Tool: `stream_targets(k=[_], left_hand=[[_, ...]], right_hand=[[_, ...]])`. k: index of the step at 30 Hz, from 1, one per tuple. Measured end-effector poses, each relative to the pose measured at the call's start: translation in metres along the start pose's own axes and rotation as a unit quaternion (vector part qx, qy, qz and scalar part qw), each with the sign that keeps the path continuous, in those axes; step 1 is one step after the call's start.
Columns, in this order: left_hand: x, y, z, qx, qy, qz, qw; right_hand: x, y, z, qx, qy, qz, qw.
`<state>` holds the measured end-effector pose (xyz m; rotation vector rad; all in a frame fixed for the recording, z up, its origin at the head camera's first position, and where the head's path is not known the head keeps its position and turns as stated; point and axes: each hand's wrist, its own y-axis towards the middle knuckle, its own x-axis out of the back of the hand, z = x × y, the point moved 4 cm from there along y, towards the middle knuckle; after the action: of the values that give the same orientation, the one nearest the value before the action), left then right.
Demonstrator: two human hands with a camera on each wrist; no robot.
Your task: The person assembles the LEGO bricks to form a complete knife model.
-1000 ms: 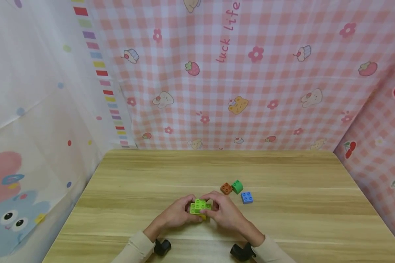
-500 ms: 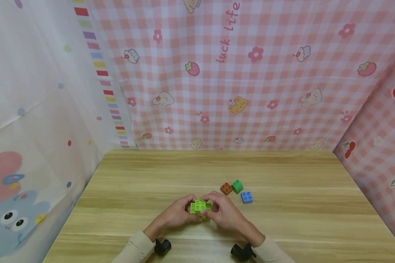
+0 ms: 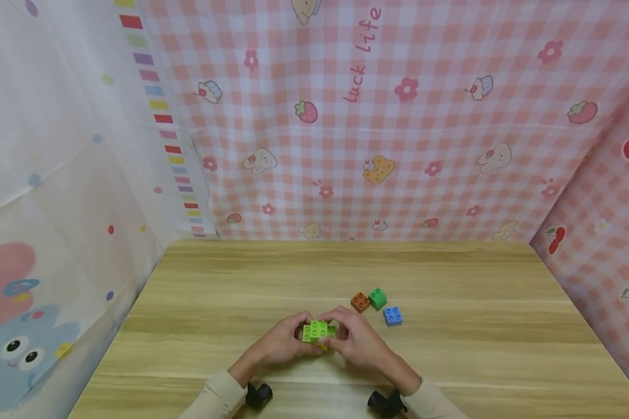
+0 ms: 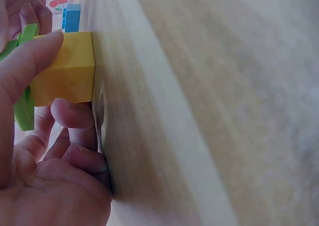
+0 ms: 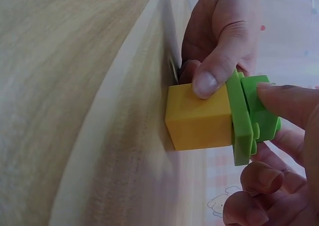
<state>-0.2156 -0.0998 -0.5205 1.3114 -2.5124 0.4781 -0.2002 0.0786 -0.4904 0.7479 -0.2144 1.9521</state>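
Both hands meet over a small stack of toy building bricks near the table's front. At the bottom is a yellow block, standing on the table, with a light green plate on it. A light green brick sits uppermost, slightly angled to the plate in the right wrist view, with plate studs showing beside it. My left hand grips the yellow block, its thumb lying along one side. From the right, my right hand pinches the uppermost green brick, thumb on its near face.
Behind the right hand lie a brown brick, a green curved brick and a blue brick on the wooden table. Patterned cloths hang at the back and sides. Black wrist devices sit below both wrists.
Both hands keep their hold on the stack in the same place. The uppermost green brick shows slightly less of its front side. The loose bricks lie unmoved.
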Motion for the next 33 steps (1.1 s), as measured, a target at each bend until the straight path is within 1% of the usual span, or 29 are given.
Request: stream_targets(k=[6,13,16,24,29,33], left_hand=[[-0.0002,-0.0007,-0.0016,-0.007,-0.002,0.003,1.0],[-0.0002,-0.0008,-0.0017,-0.003,-0.004,0.002,1.0],[-0.0001,-0.0009,-0.0025,-0.006,-0.004,0.002,1.0],[0.0008,-0.0004,-0.0032,-0.014,0.023,-0.01,0.9996],[0.0016,-0.0007,-0.0014,-0.023,0.019,-0.009,0.9995],[0.0004,-0.0014,-0.0005,-0.029,0.004,-0.001,0.9996]], right_hand=[[-0.0015,-0.0009,-0.0022,0.013,-0.016,0.0,0.9998],[-0.001,-0.0011,-0.0011,0.03,-0.027,-0.004,0.9992],[-0.0008,-0.0013,-0.0004,0.037,-0.034,-0.008,0.9987],[-0.0007,-0.001,-0.0016,0.047,-0.05,-0.023,0.9974],[-0.0018,-0.0008,-0.0031,0.05,-0.042,-0.024,0.9976],[-0.0029,-0.0018,-0.0041,0.054,-0.035,-0.027,0.9976]])
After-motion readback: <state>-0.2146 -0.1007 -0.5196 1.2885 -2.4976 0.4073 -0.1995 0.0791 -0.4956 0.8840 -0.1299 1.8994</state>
